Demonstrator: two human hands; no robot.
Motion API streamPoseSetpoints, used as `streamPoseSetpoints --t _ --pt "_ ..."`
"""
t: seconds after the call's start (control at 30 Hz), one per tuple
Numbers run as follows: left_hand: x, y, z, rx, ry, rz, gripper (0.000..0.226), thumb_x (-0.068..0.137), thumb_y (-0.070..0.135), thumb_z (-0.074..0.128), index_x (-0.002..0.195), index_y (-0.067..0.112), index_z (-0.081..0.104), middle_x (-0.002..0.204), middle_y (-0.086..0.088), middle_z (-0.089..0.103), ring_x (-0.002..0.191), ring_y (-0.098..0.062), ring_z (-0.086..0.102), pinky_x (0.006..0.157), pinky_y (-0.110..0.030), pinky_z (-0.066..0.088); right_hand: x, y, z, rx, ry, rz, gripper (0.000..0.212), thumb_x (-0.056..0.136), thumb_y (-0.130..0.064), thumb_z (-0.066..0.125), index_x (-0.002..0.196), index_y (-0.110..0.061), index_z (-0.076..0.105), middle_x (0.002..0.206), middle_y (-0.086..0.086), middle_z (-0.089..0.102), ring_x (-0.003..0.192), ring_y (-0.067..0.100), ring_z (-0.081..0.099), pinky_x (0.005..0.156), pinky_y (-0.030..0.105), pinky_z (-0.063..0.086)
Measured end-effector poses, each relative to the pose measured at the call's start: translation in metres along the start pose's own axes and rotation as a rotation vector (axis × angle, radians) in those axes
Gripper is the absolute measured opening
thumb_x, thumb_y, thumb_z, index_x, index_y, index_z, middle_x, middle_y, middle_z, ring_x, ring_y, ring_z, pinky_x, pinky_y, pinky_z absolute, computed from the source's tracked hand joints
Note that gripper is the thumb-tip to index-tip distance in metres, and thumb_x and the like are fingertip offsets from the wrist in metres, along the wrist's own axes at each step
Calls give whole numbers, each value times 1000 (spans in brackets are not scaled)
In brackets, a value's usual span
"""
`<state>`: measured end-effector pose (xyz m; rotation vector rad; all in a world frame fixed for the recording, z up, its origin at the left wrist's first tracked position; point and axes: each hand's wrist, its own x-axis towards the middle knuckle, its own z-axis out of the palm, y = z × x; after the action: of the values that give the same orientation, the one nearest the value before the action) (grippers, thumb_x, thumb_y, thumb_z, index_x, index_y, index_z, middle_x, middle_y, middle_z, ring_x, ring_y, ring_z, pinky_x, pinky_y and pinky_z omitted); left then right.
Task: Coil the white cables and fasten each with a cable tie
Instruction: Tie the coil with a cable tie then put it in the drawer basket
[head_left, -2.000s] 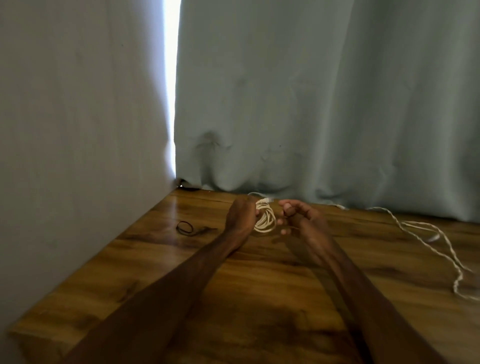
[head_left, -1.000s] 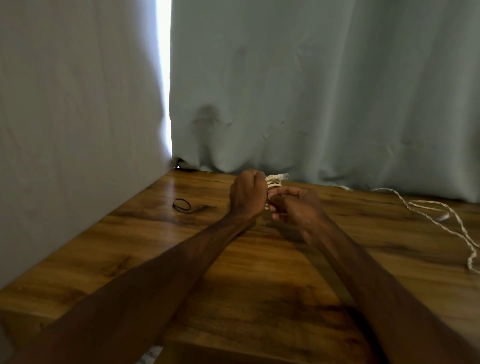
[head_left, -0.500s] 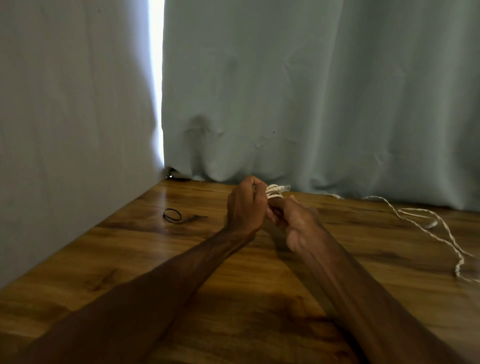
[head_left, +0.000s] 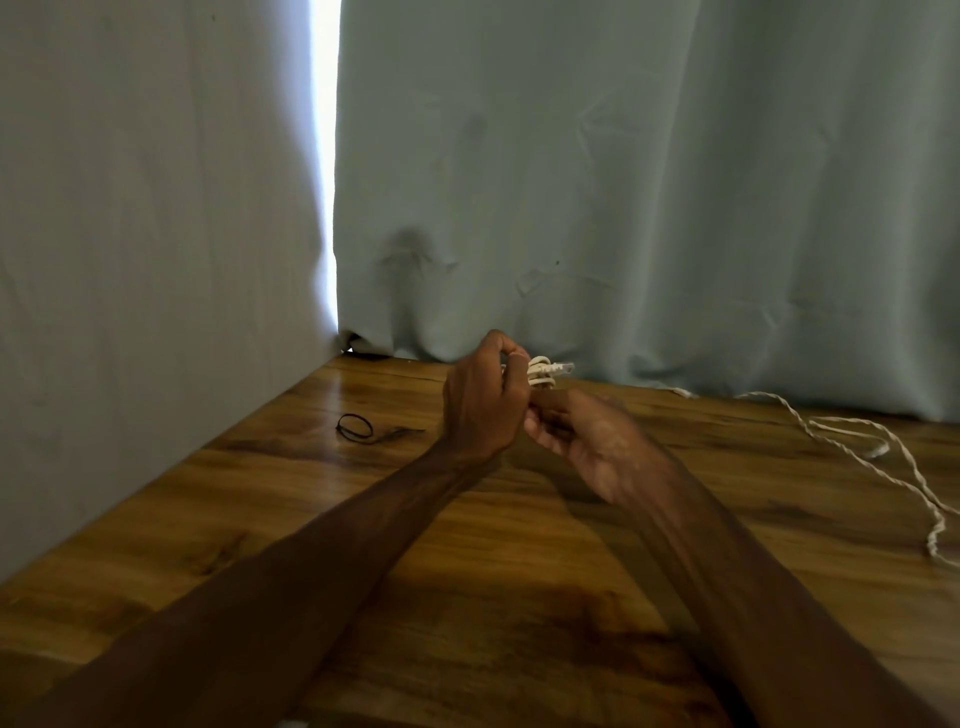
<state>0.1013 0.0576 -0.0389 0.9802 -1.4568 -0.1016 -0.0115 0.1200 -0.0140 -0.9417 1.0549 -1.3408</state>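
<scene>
Now the loop is squeezed into a bundle, with no tie on it yet

Two seconds ago the coiled white cable (head_left: 542, 375) hung as an open ring between the hands. Since then the left hand (head_left: 485, 402) has closed round it and gathered the turns into a tight bunch. This bunch pokes out above the knuckles, with its clear plug (head_left: 563, 368) sticking out toward the right hand's side. The left fingers are curled round the bundle and grip it.

The right hand (head_left: 589, 439) stood apart a moment ago with its fingers loosely curled. It has come in until its fingertips sit just under and against the bundle. It is blurred with motion, so I cannot tell whether it pinches the cable or only steadies it.

Coiling of this cable looks finished, and fastening is the step in hand. No tie shows on the bundle. The black cable tie (head_left: 356, 428) lies looped on the surface, off to the left of the left hand and clear of it. One hand will probably have to let go and fetch it while the other keeps the turns from springing open.

A second white cable (head_left: 860, 447) lies well out to the right of the right hand, twisted, loose and not yet coiled.

Both forearms reach over a glossy wooden table (head_left: 519, 597) with dark grain. Just beyond the hands hangs a pale grey-green curtain (head_left: 649, 208), creased near its foot. Left of the left hand stands another pale surface, wall or cloth. A bright gap of daylight (head_left: 324, 156) separates it from the curtain.
</scene>
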Motion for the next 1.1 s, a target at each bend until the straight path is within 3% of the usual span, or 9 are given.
streamPoseSetpoints --t 0.17,0.3,0.4,0.57,0.77,0.93,1.1 --pt "-1 0 4 -54 -21 -36 42 85 48 40 93 16 67 79 3 70 73 -16 66 68 -38 52 2 1 1 51 -17 1 9 94 2 64 97 0 72 80 9 72 67 13 66 60 22 59" --pt "1 -1 3 -83 -38 -44 40 86 47 42 93 16 67 81 4 71 76 -15 67 70 -39 54 2 0 2 190 -42 37 12 95 7 60 99 2 70 85 12 72 74 15 68 60 22 60" --pt "2 -1 3 -96 -45 -63 34 89 42 46 94 16 67 84 4 72 77 -14 68 69 -36 54 0 -3 1 260 -60 65 11 93 8 60 98 4 69 80 13 73 76 17 68 60 23 62" --pt "2 -1 3 -169 -69 -122 20 100 26 53 96 13 68 86 0 71 77 -14 67 64 -30 51 -6 -10 -1 324 -89 91 13 87 8 61 99 6 66 91 17 68 81 20 67 60 23 62" --pt "4 -3 5 -260 -85 -222 20 99 26 52 89 16 66 82 1 70 79 -18 67 69 -37 53 -4 -10 -2 324 -113 57 21 86 12 62 105 10 70 96 18 71 85 22 69 66 26 63" --pt "3 -5 4 -295 -106 -240 26 93 38 50 85 18 65 78 0 68 77 -22 67 70 -47 57 -3 -13 -6 274 -172 20 25 89 10 57 111 12 69 98 21 73 88 25 73 71 31 63" --pt "5 -6 3 -339 -116 -288 35 84 47 46 81 18 65 77 -4 69 77 -27 68 73 -57 58 -4 -12 -8 -138 -189 -244 20 92 -6 71 109 4 74 99 19 77 85 22 75 72 30 62"
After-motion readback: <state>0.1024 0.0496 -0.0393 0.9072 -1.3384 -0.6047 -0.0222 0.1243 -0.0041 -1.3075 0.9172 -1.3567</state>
